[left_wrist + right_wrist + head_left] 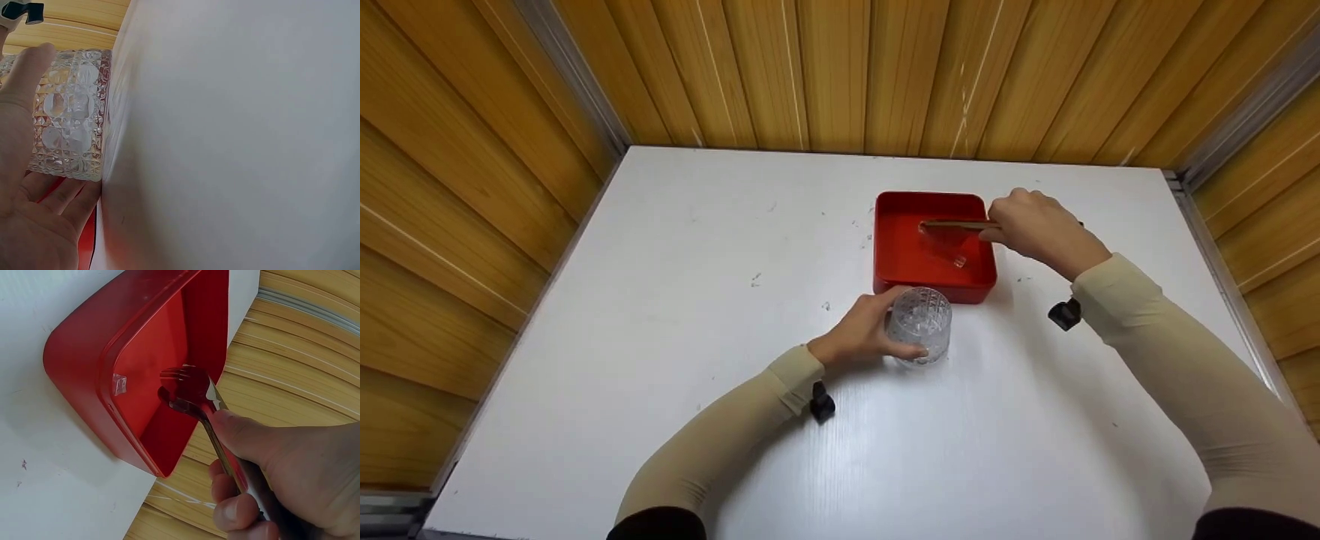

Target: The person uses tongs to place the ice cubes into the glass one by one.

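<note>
A clear cut-glass tumbler (920,322) stands on the white table, and my left hand (870,330) grips it round its side, thumb in front and fingers behind. In the left wrist view the faceted wall of the tumbler (70,112) shows close up. My right hand (1039,225) holds metal tongs (960,223), with one fork-like end and one rounded end in the right wrist view (194,396). Their tips are inside the square red box (900,281). A small clear cube (119,384) lies in the box, apart from the tips. Whether the tips pinch anything is unclear.
The box stands just behind the tumbler, nearly touching it in the head view. Wood-patterned panels (832,75) close off the back and both sides of the white table (697,262). Small dark marks dot the tabletop.
</note>
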`<state>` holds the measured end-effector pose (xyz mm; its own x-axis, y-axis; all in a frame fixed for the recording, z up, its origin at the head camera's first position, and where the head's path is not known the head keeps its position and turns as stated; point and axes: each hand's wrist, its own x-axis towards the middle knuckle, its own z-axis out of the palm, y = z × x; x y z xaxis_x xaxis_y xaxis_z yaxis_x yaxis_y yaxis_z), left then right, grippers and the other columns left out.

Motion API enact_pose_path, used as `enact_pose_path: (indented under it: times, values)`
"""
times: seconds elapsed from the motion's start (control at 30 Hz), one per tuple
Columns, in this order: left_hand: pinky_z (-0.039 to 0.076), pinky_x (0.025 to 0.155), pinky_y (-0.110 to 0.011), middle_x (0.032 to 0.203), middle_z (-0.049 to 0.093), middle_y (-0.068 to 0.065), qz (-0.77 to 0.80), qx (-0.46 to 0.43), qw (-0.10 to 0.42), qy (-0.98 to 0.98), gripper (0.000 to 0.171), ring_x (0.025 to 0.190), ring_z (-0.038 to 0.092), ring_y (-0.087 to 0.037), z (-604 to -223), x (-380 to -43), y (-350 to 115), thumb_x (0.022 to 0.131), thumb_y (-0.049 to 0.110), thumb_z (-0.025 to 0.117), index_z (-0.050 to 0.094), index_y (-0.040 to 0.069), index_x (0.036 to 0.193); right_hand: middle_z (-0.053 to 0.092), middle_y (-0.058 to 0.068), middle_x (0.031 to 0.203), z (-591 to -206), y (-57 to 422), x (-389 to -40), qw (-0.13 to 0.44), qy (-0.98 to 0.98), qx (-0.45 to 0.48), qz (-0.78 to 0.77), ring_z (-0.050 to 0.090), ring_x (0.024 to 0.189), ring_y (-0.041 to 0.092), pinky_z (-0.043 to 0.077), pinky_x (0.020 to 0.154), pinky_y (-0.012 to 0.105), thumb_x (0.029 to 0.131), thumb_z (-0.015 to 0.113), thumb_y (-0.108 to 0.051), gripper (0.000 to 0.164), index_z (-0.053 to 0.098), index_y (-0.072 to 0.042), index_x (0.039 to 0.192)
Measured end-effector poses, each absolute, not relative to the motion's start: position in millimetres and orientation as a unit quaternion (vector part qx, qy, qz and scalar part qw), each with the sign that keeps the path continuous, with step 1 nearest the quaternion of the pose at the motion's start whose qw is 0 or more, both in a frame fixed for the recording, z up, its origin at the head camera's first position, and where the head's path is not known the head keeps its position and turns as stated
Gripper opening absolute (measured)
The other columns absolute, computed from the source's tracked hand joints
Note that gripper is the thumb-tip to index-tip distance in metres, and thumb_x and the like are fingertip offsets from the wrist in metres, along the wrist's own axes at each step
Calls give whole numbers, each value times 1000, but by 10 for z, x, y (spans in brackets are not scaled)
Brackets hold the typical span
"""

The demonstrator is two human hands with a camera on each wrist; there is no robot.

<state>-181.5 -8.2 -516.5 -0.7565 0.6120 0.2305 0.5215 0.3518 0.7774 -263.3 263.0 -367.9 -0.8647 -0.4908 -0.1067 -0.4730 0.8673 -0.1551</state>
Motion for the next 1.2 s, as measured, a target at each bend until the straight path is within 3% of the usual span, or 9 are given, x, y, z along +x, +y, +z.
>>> enact_pose_path:
  times: [0.43, 0.97, 1.2]
  values:
    - [50, 94, -21, 122, 71, -1, 452, 349, 41, 820, 82, 108, 64, -9, -5153, -1828, -75, 73, 37, 94, 54, 14, 141, 60, 7, 69, -3679, 2729, -2620, 68, 967, -238, -61, 51, 65, 24, 41, 51, 32, 96, 74, -21, 19, 76, -2, 95]
    - [50, 96, -22, 125, 70, -2, 466, 344, 66, 813, 83, 111, 64, -10, -5163, -1829, -91, 75, 34, 93, 53, 14, 144, 60, 6, 68, -3762, 2847, -2579, 51, 965, -245, -84, 51, 63, 23, 42, 51, 33, 97, 73, -22, 20, 75, -2, 94]
    - [50, 96, -22, 125, 70, 0, 465, 338, 68, 815, 83, 109, 63, -9, -5151, -1822, -93, 74, 36, 93, 53, 16, 144, 70, 9, 78, -3742, 2915, -2493, 34, 963, -252, -91, 56, 66, 23, 46, 56, 34, 95, 75, -23, 24, 77, -1, 104]
